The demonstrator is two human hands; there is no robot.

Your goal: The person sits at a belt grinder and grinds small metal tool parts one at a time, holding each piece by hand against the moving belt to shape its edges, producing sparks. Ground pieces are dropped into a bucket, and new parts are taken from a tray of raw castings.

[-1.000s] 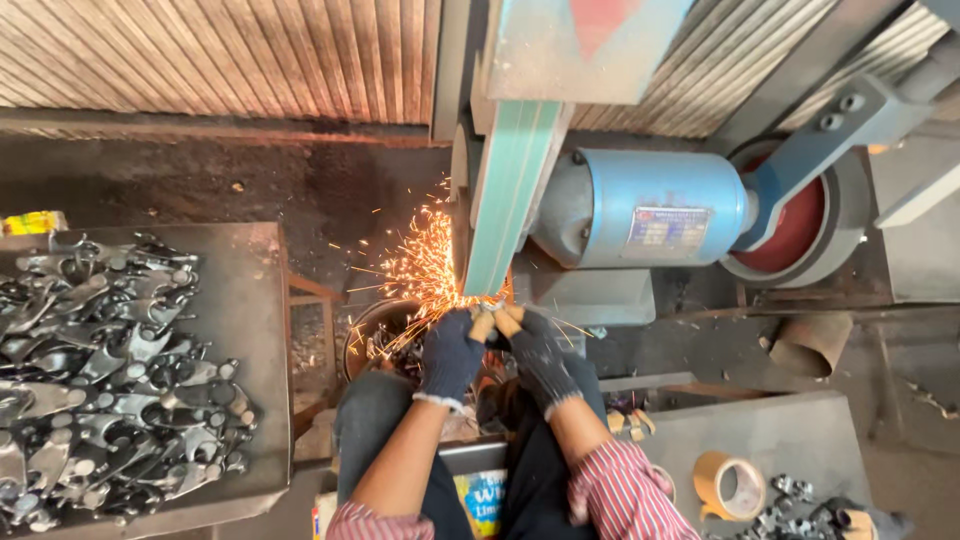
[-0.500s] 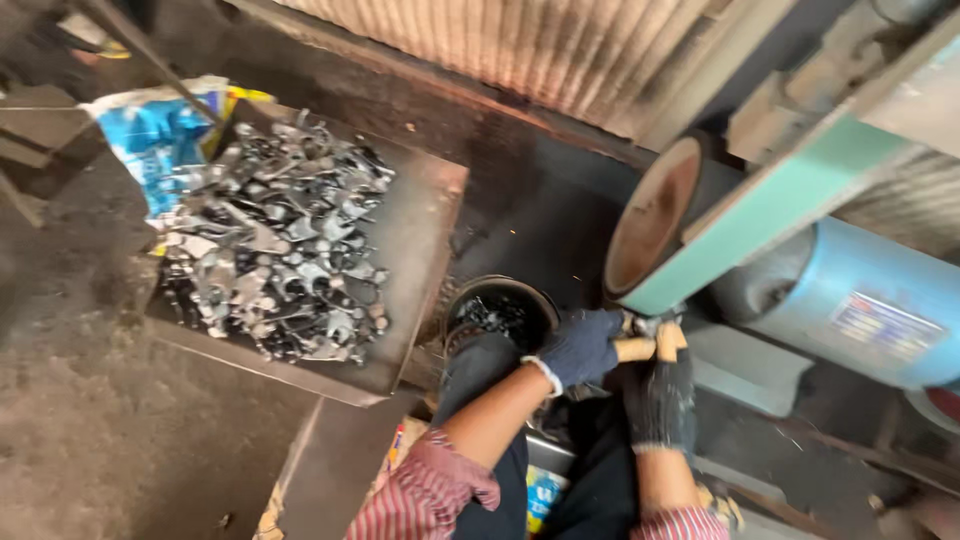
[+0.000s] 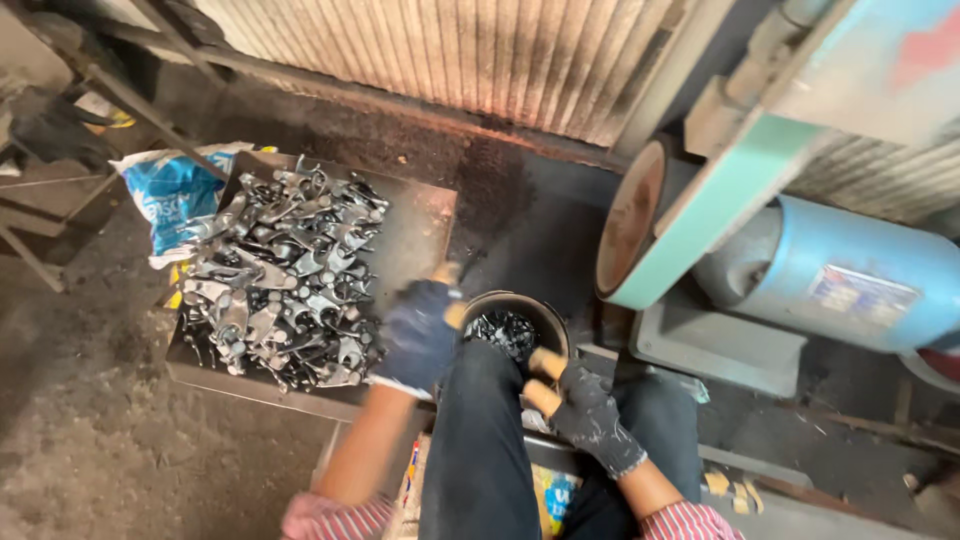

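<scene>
My left hand (image 3: 420, 335), in a blue glove with tan fingertips, is motion-blurred at the near right corner of a metal tray (image 3: 425, 225). Its fingers are spread and I see nothing in it. The tray carries a heap of small grey forged metal parts (image 3: 285, 265). My right hand (image 3: 585, 405), in a dark speckled glove, hovers at the near right rim of a round bucket (image 3: 545, 318) of dark parts between my knees. Its fingers are loosely apart with nothing visible in them.
A belt grinder's contact wheel (image 3: 630, 215) with its green guard (image 3: 720, 210) and blue motor (image 3: 860, 275) stands right of the bucket. A blue bag (image 3: 175, 195) lies behind the tray. A corrugated metal wall (image 3: 480, 60) runs along the back, with dirty floor at left.
Both hands left the grinder wheel, where they held a piece together. The left hand swung toward the tray and the right dropped to the bucket's rim. Sparks stopped a second ago.
</scene>
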